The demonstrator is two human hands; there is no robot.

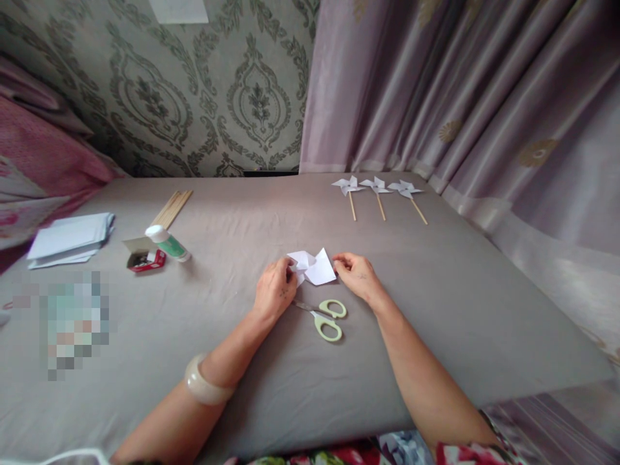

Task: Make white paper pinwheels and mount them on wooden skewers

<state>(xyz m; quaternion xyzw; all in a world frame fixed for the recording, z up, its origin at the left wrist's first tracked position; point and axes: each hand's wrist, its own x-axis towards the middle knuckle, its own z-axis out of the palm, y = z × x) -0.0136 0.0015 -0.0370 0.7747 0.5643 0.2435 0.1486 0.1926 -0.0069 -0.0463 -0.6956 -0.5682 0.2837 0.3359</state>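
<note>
A white paper pinwheel (317,268), partly folded, lies just above the cloth in front of me. My left hand (277,287) pinches its left side, and the fingers cover that part. Close by the paper's right edge, my right hand (358,274) is half curled, with a small gap between thumb and forefinger; nothing shows in it. Scissors (329,321) with pale green handles rest on the cloth between my forearms, blades slightly apart and pointing at my left hand.
Three finished pinwheels (376,186) on sticks lie at the back right. On the left are wooden sticks (173,208), a green-and-white glue stick (169,244), an open red box (146,261) with small metal pieces, and stacked paper (70,237). Curtains (436,97) border the right side.
</note>
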